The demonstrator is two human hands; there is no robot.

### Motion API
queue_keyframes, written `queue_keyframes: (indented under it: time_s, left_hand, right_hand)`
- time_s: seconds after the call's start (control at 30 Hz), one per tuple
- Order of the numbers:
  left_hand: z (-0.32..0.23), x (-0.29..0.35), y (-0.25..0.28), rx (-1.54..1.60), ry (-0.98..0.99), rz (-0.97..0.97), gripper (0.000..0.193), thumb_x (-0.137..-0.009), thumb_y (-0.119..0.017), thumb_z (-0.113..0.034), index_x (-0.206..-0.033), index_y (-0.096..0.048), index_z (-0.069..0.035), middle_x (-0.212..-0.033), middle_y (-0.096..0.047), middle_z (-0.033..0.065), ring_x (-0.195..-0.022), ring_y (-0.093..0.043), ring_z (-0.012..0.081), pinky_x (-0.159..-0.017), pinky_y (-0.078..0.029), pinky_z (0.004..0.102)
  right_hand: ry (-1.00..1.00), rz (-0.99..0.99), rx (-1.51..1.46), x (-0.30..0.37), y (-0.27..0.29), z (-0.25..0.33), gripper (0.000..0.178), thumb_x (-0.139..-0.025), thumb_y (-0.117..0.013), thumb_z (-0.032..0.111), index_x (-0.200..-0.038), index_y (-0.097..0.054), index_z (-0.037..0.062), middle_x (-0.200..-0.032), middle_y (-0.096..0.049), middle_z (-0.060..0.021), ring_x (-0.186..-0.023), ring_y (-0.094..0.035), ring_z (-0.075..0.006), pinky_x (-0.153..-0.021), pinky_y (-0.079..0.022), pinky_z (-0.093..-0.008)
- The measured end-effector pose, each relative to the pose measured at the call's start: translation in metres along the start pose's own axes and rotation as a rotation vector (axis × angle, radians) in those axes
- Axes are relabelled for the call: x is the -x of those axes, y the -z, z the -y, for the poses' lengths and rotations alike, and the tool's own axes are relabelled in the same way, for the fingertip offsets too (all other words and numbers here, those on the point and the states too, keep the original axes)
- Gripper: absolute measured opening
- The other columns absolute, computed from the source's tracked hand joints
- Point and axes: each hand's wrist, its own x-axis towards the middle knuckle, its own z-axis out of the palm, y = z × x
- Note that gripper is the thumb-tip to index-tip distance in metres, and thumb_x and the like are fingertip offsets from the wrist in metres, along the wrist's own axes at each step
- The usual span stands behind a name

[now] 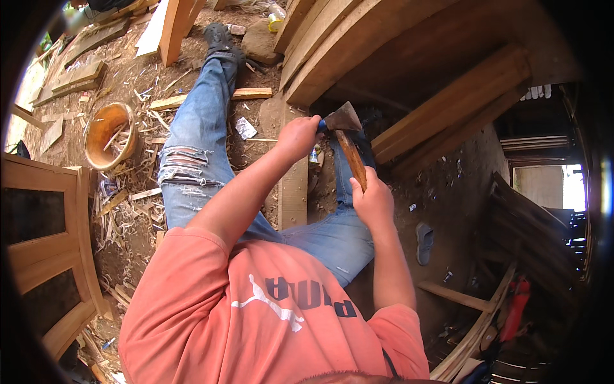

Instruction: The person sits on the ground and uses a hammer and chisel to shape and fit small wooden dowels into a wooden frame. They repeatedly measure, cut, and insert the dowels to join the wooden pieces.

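My right hand is wrapped round the wooden handle of a hatchet, whose dark metal head points up and away from me. Closed in a fist, my left hand grips a blue-handled tool. Only the blue end of that tool shows, right beside the hatchet head; I cannot tell whether the two touch. Its other end is hidden by my hand. Below both hands a long wooden board lies between my legs, running away from me.
Wood shavings cover the ground to the left, around an orange-brown bucket with scraps in it. A panelled wooden frame stands at the near left. Large curved timbers and thick planks rise ahead and right. A grey sandal lies right.
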Motion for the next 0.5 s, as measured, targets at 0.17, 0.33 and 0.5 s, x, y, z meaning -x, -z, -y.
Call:
queue_keyframes:
  time_s: [0.17,0.33,0.5]
  left_hand:
    - [0.004,-0.001,-0.002,0.017,-0.003,0.013,0.025,-0.095,-0.075,-0.025,-0.106,-0.062,-0.007,-0.101,-0.073,0.0173,-0.104,-0.070,0.0410,-0.089,-0.055,0.0538]
    - [0.013,0.000,-0.006,0.004,-0.019,-0.019,0.024,-0.095,-0.075,-0.025,-0.107,-0.063,-0.008,-0.103,-0.073,0.0169,-0.104,-0.070,0.0403,-0.089,-0.056,0.0529]
    - [0.013,-0.004,-0.009,0.023,-0.004,0.016,0.028,-0.096,-0.074,-0.030,-0.112,-0.066,-0.008,-0.108,-0.072,0.0174,-0.108,-0.069,0.0409,-0.092,-0.055,0.0536]
  right_hand:
    - [-0.004,0.004,0.000,-0.005,0.007,0.006,0.036,-0.102,-0.069,0.032,-0.129,-0.061,0.0090,-0.098,-0.075,-0.0250,-0.093,-0.071,-0.0496,-0.079,-0.055,-0.0581]
    - [0.044,-0.228,-0.189,-0.013,0.040,0.026,0.034,-0.102,-0.071,0.025,-0.130,-0.063,0.0070,-0.096,-0.074,-0.0252,-0.091,-0.073,-0.0466,-0.078,-0.057,-0.0508]
    - [-0.004,-0.291,-0.404,-0.013,0.036,0.014,0.040,-0.103,-0.070,0.029,-0.133,-0.058,0.0053,-0.097,-0.074,-0.0276,-0.091,-0.073,-0.0488,-0.079,-0.057,-0.0526]
